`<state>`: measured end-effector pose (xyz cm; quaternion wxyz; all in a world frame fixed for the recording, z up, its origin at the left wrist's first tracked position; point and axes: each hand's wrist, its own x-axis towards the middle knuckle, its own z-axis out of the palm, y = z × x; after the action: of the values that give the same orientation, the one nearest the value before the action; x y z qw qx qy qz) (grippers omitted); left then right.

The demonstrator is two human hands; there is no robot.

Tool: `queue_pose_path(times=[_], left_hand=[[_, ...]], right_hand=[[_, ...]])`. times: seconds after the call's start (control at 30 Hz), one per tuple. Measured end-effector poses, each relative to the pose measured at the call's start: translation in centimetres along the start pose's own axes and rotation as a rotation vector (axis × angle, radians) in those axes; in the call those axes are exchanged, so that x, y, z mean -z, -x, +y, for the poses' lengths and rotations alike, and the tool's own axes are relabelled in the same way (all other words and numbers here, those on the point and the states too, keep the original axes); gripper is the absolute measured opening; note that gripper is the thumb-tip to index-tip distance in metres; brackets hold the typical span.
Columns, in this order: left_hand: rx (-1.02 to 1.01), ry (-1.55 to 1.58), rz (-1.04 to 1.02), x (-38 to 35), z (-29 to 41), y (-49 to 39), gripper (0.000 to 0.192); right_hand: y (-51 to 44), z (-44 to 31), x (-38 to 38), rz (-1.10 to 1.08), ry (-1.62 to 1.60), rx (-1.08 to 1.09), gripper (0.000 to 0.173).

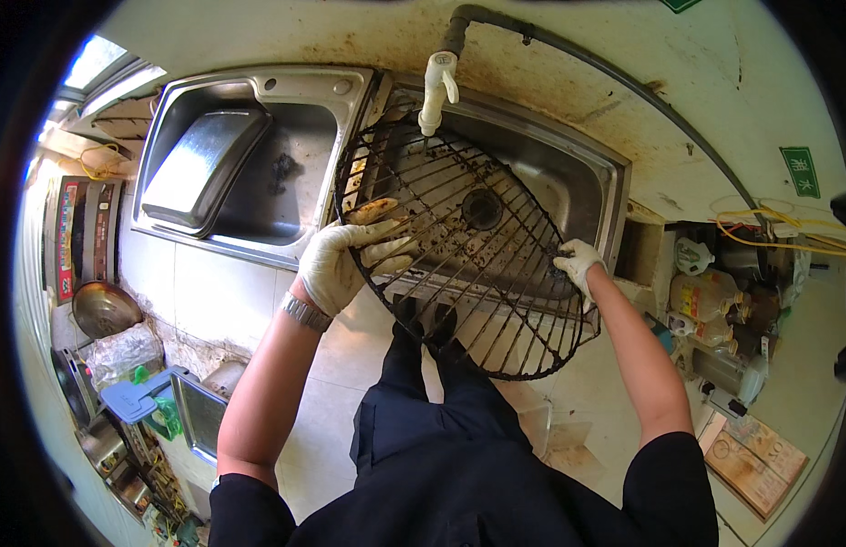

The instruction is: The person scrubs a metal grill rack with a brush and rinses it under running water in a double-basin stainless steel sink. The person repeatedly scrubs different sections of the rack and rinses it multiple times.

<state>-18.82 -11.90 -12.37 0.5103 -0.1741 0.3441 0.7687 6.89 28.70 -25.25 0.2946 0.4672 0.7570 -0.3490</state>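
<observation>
A blackened round wire grill rack is held tilted over the right steel sink basin. My left hand, in a pale glove, grips its left rim, with the fingers spread over the bars. At the rack's right side, my right hand, gloved too, presses a dark scouring pad against the rim. Black crumbs lie on the basin floor around the drain. Above the rack is a white plastic tap; whether water runs is unclear.
In the left sink basin a steel tray leans beside a dark scouring pad. A wok and a blue-handled item are at the left. Plastic jugs stand at the right, near a cardboard box.
</observation>
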Motion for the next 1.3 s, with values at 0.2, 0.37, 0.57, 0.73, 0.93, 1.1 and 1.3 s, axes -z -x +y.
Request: queue_pose_path(times=[0.2,0.37,0.57,0.73,0.93,1.1,1.3], left_hand=[[-0.004,-0.070,-0.088,1.0,-0.6,-0.1,0.077],[-0.061,-0.127,-0.075,0.5,-1.5,1.1,0.081],[-0.107,-0.069,-0.079,3.2,-2.5,2.8,0.081],[-0.152,-0.256,-0.036,2.5,-2.5,3.7,0.089],[-0.112,0.029,-0.137,4.2,-4.4,5.3,0.086],[-0.077,0.156,-0.215,4.2,-8.2,5.5,0.084],[0.024,0.257,-0.340,4.3,-9.9,2.8,0.079]], right_hand=[[-0.9,0.5,0.0,-0.086,-0.419,-0.270,0.063],[-4.6,3.0,-1.5,-0.160,-0.439,-0.303,0.049],[-5.3,2.5,-5.0,-0.114,-0.635,-0.477,0.037],[-0.1,-0.5,-3.5,0.004,-0.653,-0.448,0.031],[2.8,-1.8,3.3,0.034,0.404,-0.090,0.029],[4.6,2.5,6.4,0.236,-0.189,-0.143,0.034],[9.3,1.1,9.1,0.445,-0.009,-0.282,0.023]])
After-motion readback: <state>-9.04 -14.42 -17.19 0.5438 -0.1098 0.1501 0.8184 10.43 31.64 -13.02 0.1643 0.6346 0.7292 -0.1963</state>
